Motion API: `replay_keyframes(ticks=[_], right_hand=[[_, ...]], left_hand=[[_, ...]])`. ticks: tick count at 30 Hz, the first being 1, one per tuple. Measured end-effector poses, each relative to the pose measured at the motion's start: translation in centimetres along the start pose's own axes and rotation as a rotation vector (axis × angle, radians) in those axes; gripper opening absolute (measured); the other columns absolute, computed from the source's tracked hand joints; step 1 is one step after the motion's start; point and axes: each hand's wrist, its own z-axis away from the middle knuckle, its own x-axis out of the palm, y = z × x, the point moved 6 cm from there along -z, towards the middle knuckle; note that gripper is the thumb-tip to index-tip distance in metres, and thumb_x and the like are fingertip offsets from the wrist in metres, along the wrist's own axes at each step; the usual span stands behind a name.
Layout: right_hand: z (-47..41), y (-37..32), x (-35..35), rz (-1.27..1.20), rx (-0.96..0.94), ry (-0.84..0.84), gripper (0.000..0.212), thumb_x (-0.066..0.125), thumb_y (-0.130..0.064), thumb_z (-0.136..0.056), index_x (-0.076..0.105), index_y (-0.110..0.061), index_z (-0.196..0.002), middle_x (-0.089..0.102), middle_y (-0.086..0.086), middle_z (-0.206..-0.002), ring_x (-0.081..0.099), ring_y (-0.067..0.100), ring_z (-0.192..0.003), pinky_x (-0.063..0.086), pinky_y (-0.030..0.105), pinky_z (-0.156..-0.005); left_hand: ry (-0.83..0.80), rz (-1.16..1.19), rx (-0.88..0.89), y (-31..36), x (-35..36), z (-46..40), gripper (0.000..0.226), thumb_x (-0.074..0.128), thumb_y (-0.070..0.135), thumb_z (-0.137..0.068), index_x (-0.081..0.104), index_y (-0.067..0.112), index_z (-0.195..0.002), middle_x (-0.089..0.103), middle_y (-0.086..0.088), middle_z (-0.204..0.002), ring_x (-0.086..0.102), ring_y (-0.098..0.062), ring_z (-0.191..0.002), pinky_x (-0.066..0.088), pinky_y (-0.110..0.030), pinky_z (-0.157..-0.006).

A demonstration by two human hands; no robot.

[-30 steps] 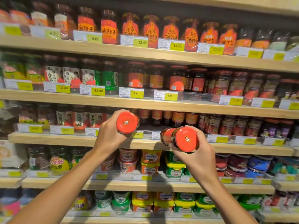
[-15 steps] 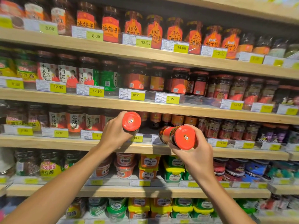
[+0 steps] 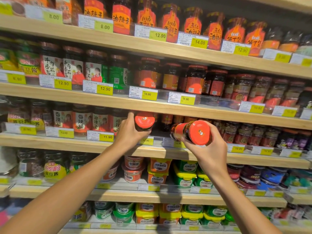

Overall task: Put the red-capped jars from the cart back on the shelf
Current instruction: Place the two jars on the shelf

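1. Shop, grocery aisle: tiers of wooden shelves (image 3: 152,48) run across the whole frame.
2. Yellow price tags (image 3: 104,89) with barcoded white labels line each shelf edge, behind clear plastic strips.
3. Stock faced in rows: labelled sauce jars (image 3: 194,80) in the upper and middle frame, lidded tubs (image 3: 158,168) in the lower centre.

On the third shelf (image 3: 84,146) a dark gap (image 3: 158,130) opens in the jar row, just behind the price strip (image 3: 157,141). The left jar (image 3: 144,121) fills the gap's left side; labelled jars (image 3: 99,119) crowd close on the left and a dark jar (image 3: 166,121) stands deep inside. The board above (image 3: 219,115) hangs low over the right jar (image 3: 192,132), which is tipped before the opening.
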Motion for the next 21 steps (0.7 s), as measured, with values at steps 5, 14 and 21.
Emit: replay_keyframes(ticks=[5, 14, 21], right_hand=[[-0.9, 0.6, 0.5, -0.023, 0.054, 0.022, 0.073, 0.083, -0.056, -0.057, 0.061, -0.026, -0.12, 0.062, -0.024, -0.107, 0.057, -0.015, -0.096, 0.043, 0.001, -0.076], [-2.5, 3.0, 1.1, 0.016, 0.136, 0.048, 0.071, 0.091, -0.045, -0.06, 0.061, -0.026, -0.121, 0.065, -0.014, -0.108, 0.061, -0.003, -0.096, 0.044, 0.002, -0.074], [-3.4, 4.4, 2.8, 0.045, 0.161, 0.012, 0.07, 0.092, -0.043, -0.06, 0.062, -0.023, -0.12, 0.066, -0.01, -0.106, 0.063, 0.006, -0.094, 0.043, 0.005, -0.072]], left_hand=[[-0.024, 0.085, -0.013, 0.4, 0.3, -0.6, 0.061, 0.09, 0.042, -0.061, 0.065, 0.015, -0.11, 0.073, 0.003, -0.102, 0.066, -0.012, -0.092, 0.056, -0.033, -0.081], [-0.088, 0.026, -0.134, -0.3, 0.3, -2.2, 0.039, 0.079, 0.049, -0.077, 0.058, 0.018, -0.067, 0.055, 0.004, -0.056, 0.054, -0.016, -0.056, 0.035, -0.029, -0.049], [-0.168, -0.129, -0.108, 0.2, 1.2, -2.2, 0.039, 0.073, 0.045, -0.082, 0.062, 0.007, -0.083, 0.066, -0.005, -0.071, 0.062, -0.025, -0.069, 0.051, -0.037, -0.062]])
